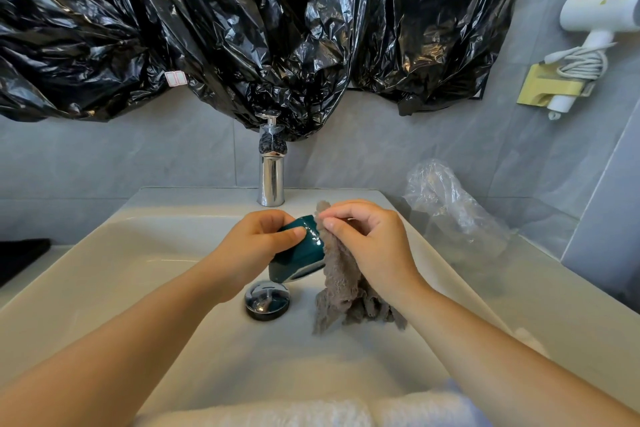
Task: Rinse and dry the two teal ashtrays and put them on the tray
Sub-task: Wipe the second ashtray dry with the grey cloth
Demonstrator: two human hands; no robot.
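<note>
Left hand [258, 246] grips teal ashtray [300, 250], tilted on its side, mid-frame over the sink basin [138, 253]. Right hand [374, 243] pinches grey cloth [341, 281] against its right side; cloth hangs beside drain plug [267, 300]. Chrome tap [271, 177] just above.

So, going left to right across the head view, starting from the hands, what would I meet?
Left hand → ashtray → right hand, pinching a cloth → clear bag → hair dryer.
</note>
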